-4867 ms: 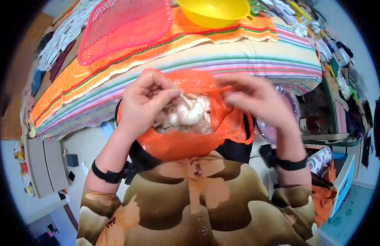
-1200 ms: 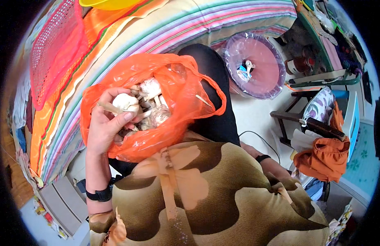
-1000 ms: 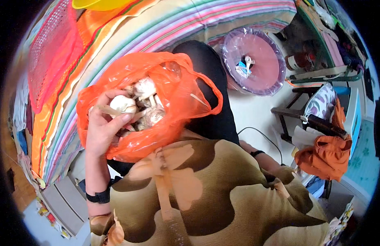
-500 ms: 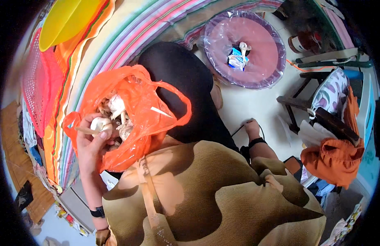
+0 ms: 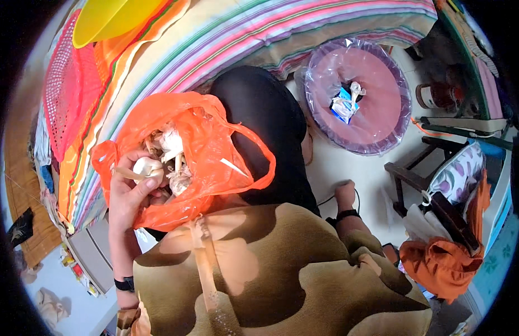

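Note:
An orange plastic bag (image 5: 245, 159) lies open beside my dark-clothed leg, with several garlic bulbs (image 5: 170, 140) inside. My left hand (image 5: 133, 193) is in the bag's mouth, its thumb and fingers closed round a white garlic bulb (image 5: 147, 168) whose pale stalk points left. To the right of my leg hangs my right hand (image 5: 344, 194), a black band on its wrist. It is above the white floor, apart from the bag; its fingers are too foreshortened to read.
A pink bin (image 5: 382, 106) with a clear liner holds crumpled waste beyond my leg. At right stand a dark wooden stool (image 5: 402, 176) and an orange cloth (image 5: 441, 269). A striped cover (image 5: 226, 53), a yellow basin (image 5: 114, 19) and pink mesh (image 5: 69, 95) lie to the left and far side.
My view has shifted, so the bin and bag appear lower and further right. My left hand keeps hold of the garlic bulb; my right hand stays low beside my leg.

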A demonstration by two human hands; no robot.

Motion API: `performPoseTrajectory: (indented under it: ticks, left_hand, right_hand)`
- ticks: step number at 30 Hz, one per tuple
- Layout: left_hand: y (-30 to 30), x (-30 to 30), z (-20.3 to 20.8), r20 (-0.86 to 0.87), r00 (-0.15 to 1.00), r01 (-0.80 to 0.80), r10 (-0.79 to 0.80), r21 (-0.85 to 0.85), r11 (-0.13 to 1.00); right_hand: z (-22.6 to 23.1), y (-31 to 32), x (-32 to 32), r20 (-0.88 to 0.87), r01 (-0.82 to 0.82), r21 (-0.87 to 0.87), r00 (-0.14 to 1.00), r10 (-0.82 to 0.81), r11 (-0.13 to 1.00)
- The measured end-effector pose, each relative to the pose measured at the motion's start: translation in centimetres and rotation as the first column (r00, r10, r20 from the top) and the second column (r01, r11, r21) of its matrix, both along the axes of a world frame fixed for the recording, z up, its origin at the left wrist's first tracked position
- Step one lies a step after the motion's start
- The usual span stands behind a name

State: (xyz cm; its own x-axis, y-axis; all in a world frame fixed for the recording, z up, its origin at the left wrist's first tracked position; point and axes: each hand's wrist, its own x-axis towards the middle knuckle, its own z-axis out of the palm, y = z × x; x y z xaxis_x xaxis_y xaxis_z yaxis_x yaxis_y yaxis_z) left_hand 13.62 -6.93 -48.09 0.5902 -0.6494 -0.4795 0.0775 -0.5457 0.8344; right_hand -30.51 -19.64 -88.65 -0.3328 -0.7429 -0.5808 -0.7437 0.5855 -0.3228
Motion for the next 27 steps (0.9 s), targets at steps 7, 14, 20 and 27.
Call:
performPoseTrajectory:
  ticks: [7, 14, 20, 27]
  left_hand:
    - [1.2, 1.2, -1.0, -0.002, 0.992, 0.126, -0.127, -0.072, 0.989]
    - [1.0, 2.5, -1.9, -0.035, 0.938, 0.334, -0.346, -0.19, 0.923]
    - [3.0, 3.0, -1.5, -0.018, 0.921, 0.367, -0.389, -0.291, 0.884]
    - [3.4, 3.9, -1.4, -0.003, 0.889, 0.418, -0.458, -0.403, 0.814]
  right_hand:
    - [-0.4, 5.6, -15.9, -0.111, -0.72, 0.315, 0.62, 0.777, 0.619]
    - [12.6, 13.9, -28.7, -0.188, -0.61, 0.353, 0.696, 0.693, 0.709]
    - [24.5, 6.3, -26.0, 0.625, 0.881, -0.006, 0.373, -0.686, 0.473]
    - [42.0, -6.4, -2.3, 0.975, 0.43, 0.108, 0.133, -0.181, 0.896]
